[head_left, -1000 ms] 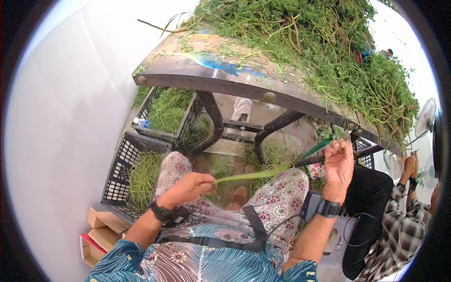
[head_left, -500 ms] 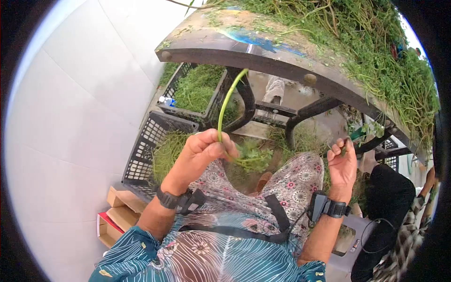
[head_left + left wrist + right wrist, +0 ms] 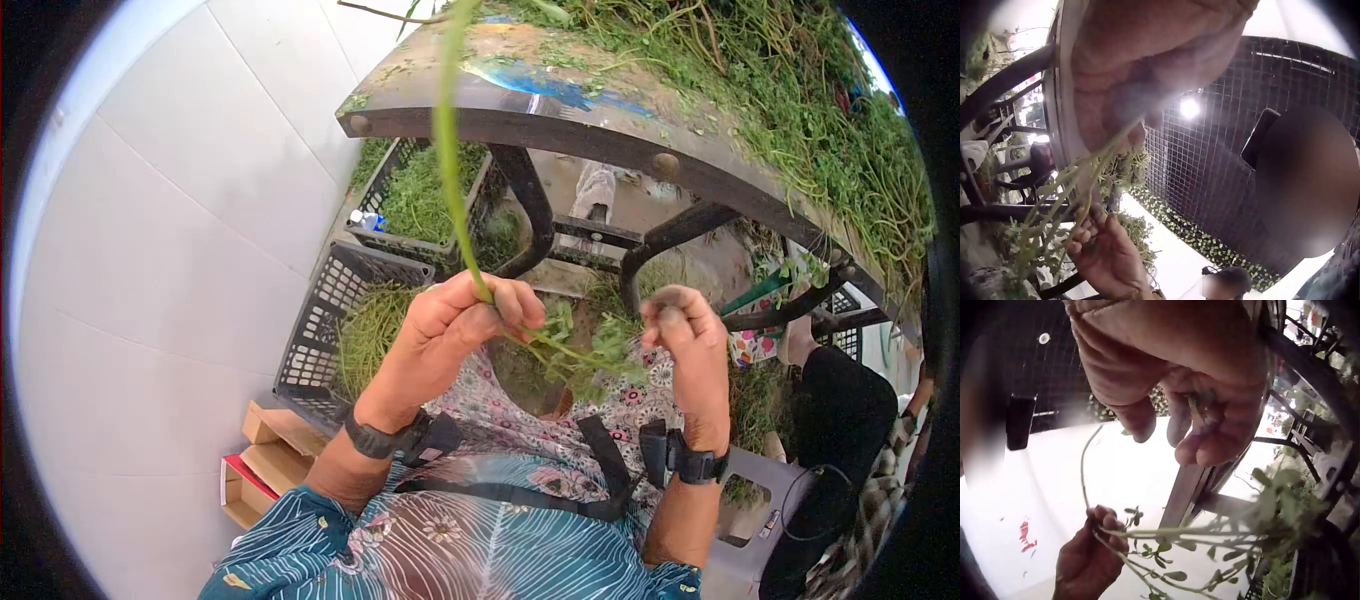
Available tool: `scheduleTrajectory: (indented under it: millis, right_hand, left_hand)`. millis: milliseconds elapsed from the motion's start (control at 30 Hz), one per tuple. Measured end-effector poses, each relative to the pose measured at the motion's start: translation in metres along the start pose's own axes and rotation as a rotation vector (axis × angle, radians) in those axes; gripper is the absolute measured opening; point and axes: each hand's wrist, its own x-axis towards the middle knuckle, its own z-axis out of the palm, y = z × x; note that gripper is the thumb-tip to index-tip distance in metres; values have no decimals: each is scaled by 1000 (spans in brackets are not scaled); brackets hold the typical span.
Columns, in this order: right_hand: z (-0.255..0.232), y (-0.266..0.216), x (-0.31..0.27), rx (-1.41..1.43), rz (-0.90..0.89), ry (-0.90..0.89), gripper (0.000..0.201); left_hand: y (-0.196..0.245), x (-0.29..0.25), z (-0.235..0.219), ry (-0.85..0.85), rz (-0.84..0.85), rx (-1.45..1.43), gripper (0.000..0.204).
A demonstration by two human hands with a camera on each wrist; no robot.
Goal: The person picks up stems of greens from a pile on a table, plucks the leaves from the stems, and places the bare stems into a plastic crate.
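Observation:
In the head view, my left hand [image 3: 435,340] pinches a green plant stem [image 3: 446,130] between thumb and fingers. The long bare end stands up past the table edge, and leafy branches [image 3: 605,352] spread from the grip to the right. My right hand [image 3: 692,350] is raised beside those leaf tips, apart from the left hand. In the right wrist view its fingers curl over a small green bit [image 3: 1197,407], with the thumb apart. The left wrist view shows several thin stems [image 3: 1088,181] below my left fingers, with my right hand [image 3: 1110,253] beyond.
A tabletop [image 3: 440,75] bears a large heap of greens [image 3: 800,130]. Beneath stand black metal legs [image 3: 525,200] and black crates [image 3: 310,340] of greens. Cardboard boxes [image 3: 280,465] are at lower left; another person's dark-clothed leg [image 3: 850,420] is at right.
My left hand has moved up from the knees with the stem, which now points upward. My right hand has moved slightly left, closer to the leafy branches.

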Motion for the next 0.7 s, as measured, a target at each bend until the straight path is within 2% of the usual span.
scheduleTrajectory:
  millis: [67,167,267,367,467,567,667,700]
  right_hand:
    - [17,-10,-6,-195,-96,-57,27]
    - [46,-14,-13,-288,-147,-172,27]
    - [54,-7,-10,-422,-386,-301,26]
    - [54,-5,-8,-502,-406,-355,18]
    - [59,-2,-11,-581,-482,-247,15]
    - [62,8,-9,-535,-439,-67,10]
    - [41,22,4,-321,-161,113,10]
    - [38,17,3,-152,-102,122,9]
  left_hand:
    - [-2,-1,4,2,-41,-43,19]
    - [-3,-3,8,-36,-67,-59,18]
    - [-4,-4,10,-61,-63,-42,17]
    - [-5,-6,10,-45,-73,-29,17]
    - [-11,-7,7,-78,-53,50,17]
    - [-13,-8,10,-55,-45,32,17]
    - [-11,-8,10,83,-24,-64,16]
    - [-10,-7,9,143,-10,-97,15]
